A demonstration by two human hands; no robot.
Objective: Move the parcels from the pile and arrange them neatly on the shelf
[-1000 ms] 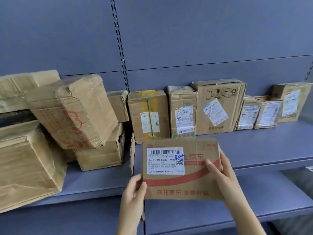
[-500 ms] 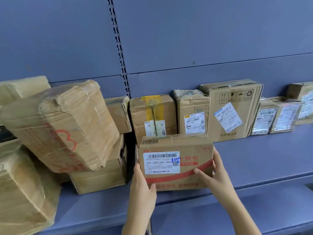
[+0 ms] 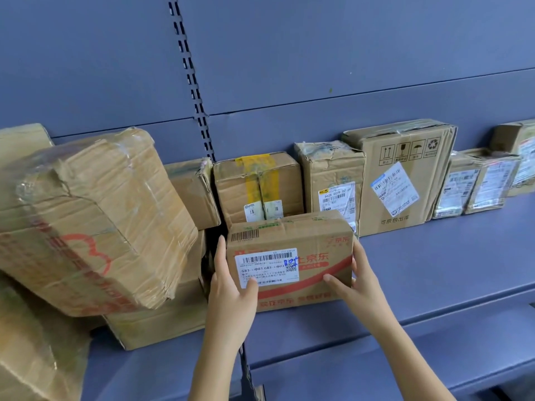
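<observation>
at the bottom of the view two bare forearms reach up to a red-striped parcel (image 3: 292, 235), a cardboard box standing on its long edge with its white label (image 3: 266, 267) facing the camera. the left hand (image 3: 228, 287) grasps its lower left corner, thumb laid across the front over the label's edge and fingers running straight up the left side. the right hand (image 3: 357, 280) grasps the right end, thumb on the red stripe and fingers wrapped round the edge behind. the parcel's bottom edge looks to be down on the blue shelf (image 3: 434, 270), near its front lip, with a lower shelf (image 3: 405, 369) showing beneath. just left of it lies a flat box (image 3: 162, 316), and on that leans a large taped box (image 3: 95, 221), tilted, with a red outline print. behind the held parcel a row of parcels stands against the back panel (image 3: 318, 53): a yellow-taped box (image 3: 257, 186) and a narrow box (image 3: 333, 175), both partly hidden by it, then a taller box with handling symbols (image 3: 405, 175), two small wrapped parcels (image 3: 457, 186) side by side, and a last box (image 3: 521, 157) cut by the right edge. a slotted upright (image 3: 191, 76) runs up the panel above the yellow-taped box.
</observation>
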